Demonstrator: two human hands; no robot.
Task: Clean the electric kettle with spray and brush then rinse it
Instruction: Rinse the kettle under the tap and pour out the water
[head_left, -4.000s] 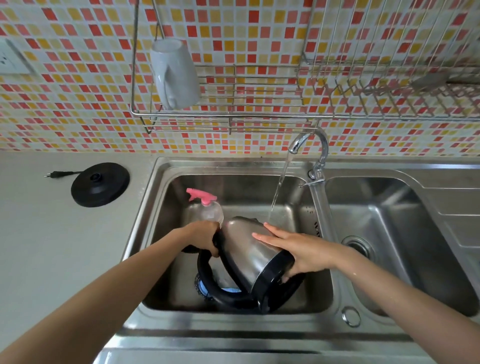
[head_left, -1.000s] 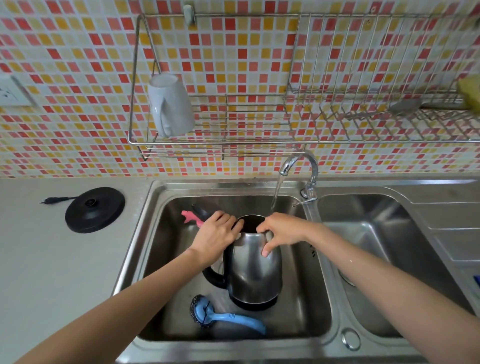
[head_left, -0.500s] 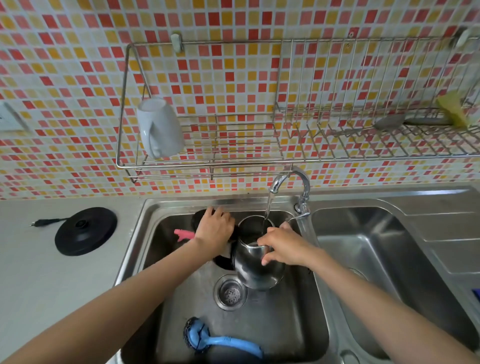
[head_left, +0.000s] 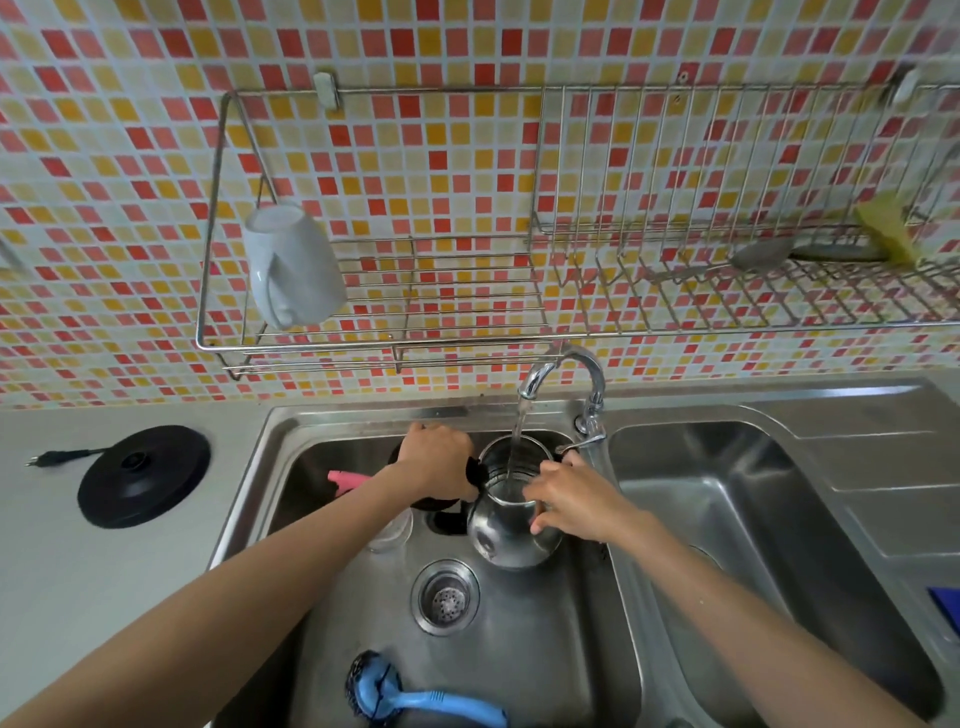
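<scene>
My left hand (head_left: 439, 460) grips the kettle (head_left: 511, 527) by its black handle, right hand (head_left: 569, 501) curled round its body, at the back edge of the sink (head_left: 363, 413) (tap (head_left: 563, 361) running): the filling weight could make it slip.

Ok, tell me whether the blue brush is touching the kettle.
Apart. The head view shows the brush lying at the near end of the sink, with the drain and bare steel between it and the kettle under the tap.
</scene>
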